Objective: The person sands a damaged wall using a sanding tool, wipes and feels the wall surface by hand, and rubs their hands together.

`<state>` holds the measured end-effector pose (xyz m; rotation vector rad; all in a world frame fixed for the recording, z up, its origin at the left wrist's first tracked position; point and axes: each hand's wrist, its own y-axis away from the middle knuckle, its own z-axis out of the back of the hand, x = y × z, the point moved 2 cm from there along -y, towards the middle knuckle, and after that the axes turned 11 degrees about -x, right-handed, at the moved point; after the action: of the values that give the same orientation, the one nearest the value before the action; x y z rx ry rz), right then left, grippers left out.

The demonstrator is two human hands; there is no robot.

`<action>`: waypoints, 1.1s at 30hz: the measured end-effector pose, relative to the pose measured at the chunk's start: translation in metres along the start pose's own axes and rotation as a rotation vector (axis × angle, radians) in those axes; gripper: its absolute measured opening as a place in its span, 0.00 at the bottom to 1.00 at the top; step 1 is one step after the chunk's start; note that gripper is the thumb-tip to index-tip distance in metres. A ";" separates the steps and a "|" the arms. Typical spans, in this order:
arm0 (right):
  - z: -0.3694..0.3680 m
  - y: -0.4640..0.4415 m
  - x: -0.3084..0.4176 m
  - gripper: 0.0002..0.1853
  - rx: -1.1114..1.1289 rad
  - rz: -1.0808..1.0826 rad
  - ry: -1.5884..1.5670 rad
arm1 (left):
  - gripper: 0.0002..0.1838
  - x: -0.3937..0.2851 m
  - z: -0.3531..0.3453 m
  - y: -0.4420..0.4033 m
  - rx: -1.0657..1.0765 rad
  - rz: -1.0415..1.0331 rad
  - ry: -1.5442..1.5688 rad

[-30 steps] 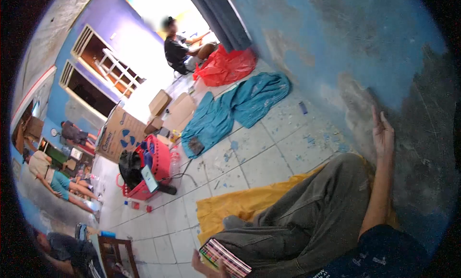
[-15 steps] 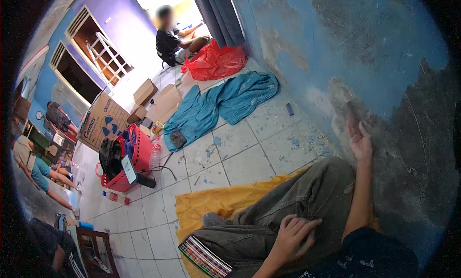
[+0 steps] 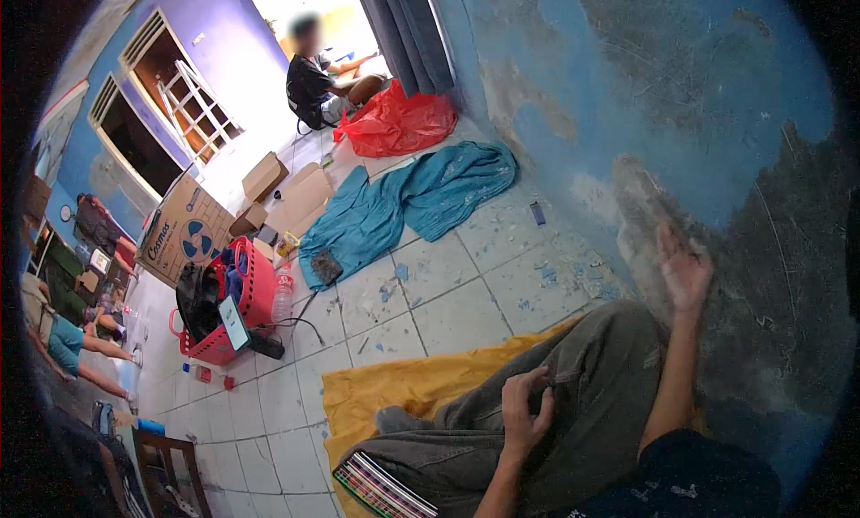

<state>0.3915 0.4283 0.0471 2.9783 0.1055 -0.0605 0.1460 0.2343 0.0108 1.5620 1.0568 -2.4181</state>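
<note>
My right hand [image 3: 685, 269] is raised against the patchy blue and grey wall [image 3: 645, 191], beside a bare plaster patch. Its fingers are apart, and I see nothing held in it; whether the fingertips touch the wall is unclear. Over my lap hovers or rests my left hand [image 3: 527, 415], fingers loosely bent and apart, with nothing visible in it. Under both lie my crossed legs in dark grey trousers [image 3: 591, 366], on a yellow cloth [image 3: 376, 388]. A flat item with multicoloured stripes [image 3: 381, 487] lies by my lower leg.
Paint flakes [image 3: 546, 274] litter the tiles near the wall. Beyond are a teal cloth [image 3: 430, 191], a red plastic bag [image 3: 399, 124], a pink basket [image 3: 260, 281] with a phone [image 3: 233, 324], and a cardboard box [image 3: 184, 236]. One person [image 3: 309, 88] sits by the doorway; others are at left.
My right hand has turned and shifted slightly right and down along the wall. My left hand has lifted and turned, its fingers now pointing more upward. The view has shifted slightly.
</note>
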 end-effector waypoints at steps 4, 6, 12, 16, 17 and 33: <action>0.002 -0.002 0.002 0.28 0.069 0.052 0.079 | 0.15 0.006 0.003 0.001 0.000 0.089 0.043; 0.021 -0.015 0.002 0.29 0.016 0.029 0.067 | 0.15 0.007 0.002 0.001 0.018 0.190 0.126; 0.018 -0.015 0.006 0.25 -0.036 0.131 0.060 | 0.14 0.006 0.001 0.002 0.092 0.075 0.035; 0.020 -0.014 0.003 0.22 -0.055 0.284 0.469 | 0.13 0.009 0.001 0.003 0.083 0.167 0.099; 0.018 -0.013 0.000 0.22 -0.098 0.419 0.744 | 0.13 0.009 0.000 0.004 0.069 0.196 0.142; 0.018 -0.014 -0.005 0.20 -0.095 0.538 0.952 | 0.12 0.012 0.000 0.006 0.078 0.185 0.154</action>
<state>0.3851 0.4394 0.0277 2.5506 -0.5531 1.3440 0.1423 0.2331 -0.0025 1.8087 0.8056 -2.2727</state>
